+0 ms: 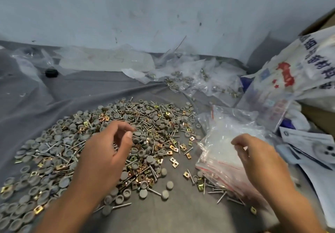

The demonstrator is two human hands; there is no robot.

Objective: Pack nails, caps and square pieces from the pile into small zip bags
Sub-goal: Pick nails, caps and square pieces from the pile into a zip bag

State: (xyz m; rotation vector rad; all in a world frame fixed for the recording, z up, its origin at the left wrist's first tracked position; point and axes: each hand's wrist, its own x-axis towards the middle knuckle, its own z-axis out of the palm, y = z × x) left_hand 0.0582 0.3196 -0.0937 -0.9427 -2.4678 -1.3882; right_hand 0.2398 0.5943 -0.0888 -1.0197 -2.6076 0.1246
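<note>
1. Grey cloth [54, 95] covers the work surface, running back to a pale scuffed wall [163, 15].
2. One broad pile [101, 142] of grey round caps, thin nails and brass-coloured square pieces spreads across the middle and left of the cloth; the parts are too many and too tangled to count, and the pile's lower left runs out of view.
3. One stack of small zip bags [223, 153] with red seal lines lies just right of the pile, with a few nails and square pieces against its near edge. How many bags are in it cannot be told.
4. Two hands show. The left hand [107, 151] hovers over the pile, fingers curled, thumb and forefinger close together above a cap; whether they pinch anything cannot be told.
5. The right hand [257, 158] is over the bag stack, fingers loosely curled, with nothing visibly in them.
6. Crumpled clear bags [195, 77] holding some parts lie at the far edge, blurred; one small black object [51, 73] sits far left.
7. A printed sack [293, 69] and papers [311, 153] crowd the right side, cut off by the frame. Bare cloth lies open near the bottom centre and at the far left.
</note>
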